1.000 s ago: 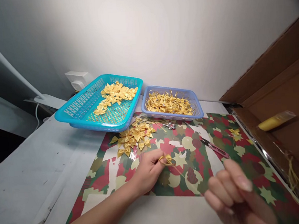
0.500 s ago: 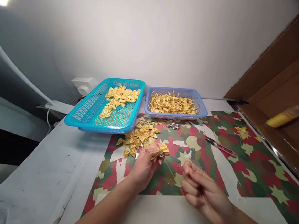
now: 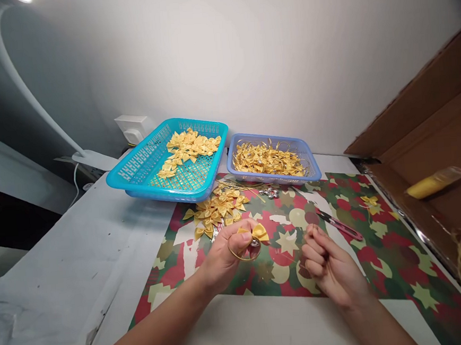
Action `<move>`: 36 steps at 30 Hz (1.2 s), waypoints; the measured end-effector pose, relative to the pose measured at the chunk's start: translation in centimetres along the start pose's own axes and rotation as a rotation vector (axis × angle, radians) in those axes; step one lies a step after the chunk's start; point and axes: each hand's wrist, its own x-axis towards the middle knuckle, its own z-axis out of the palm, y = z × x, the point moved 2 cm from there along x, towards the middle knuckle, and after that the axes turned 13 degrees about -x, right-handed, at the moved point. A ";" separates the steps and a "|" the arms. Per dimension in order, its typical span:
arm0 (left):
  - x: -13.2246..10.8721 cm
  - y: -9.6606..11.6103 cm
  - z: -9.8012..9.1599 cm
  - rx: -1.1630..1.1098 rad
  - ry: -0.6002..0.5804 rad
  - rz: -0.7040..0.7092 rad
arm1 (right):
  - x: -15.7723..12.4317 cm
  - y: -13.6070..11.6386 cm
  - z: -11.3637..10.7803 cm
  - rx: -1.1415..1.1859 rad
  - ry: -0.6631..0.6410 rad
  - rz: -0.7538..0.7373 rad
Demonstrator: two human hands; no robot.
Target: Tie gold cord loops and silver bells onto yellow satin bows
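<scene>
My left hand [image 3: 225, 255] pinches a small gold ribbon bow [image 3: 256, 233] with a silver bell and a loop of gold cord [image 3: 243, 255] hanging under it. My right hand [image 3: 328, 263] is curled closed just to the right, fingertips pinched on a thin gold cord end that is hard to make out. Both hands hover over a red, green and cream patterned sheet [image 3: 385, 266]. A loose pile of gold bows [image 3: 216, 209] lies just beyond my left hand.
A turquoise basket [image 3: 134, 172] holds plain gold bows. A lilac basket [image 3: 307, 164] holds bows with cords. Small silver bells [image 3: 270, 192] and red-handled snips [image 3: 340, 226] lie on the sheet. A cardboard box [image 3: 431, 141] with a yellow tube [image 3: 434, 183] stands right. A lamp base [image 3: 94, 159] sits left.
My right hand has moved up and left, closer to my left hand, drawing the cord in. The cord under the bow now forms a loop.
</scene>
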 end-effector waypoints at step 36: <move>-1.2 -2.5 1.0 0.121 -0.038 -0.191 | -1.3 1.8 0.8 -0.974 -0.195 -0.744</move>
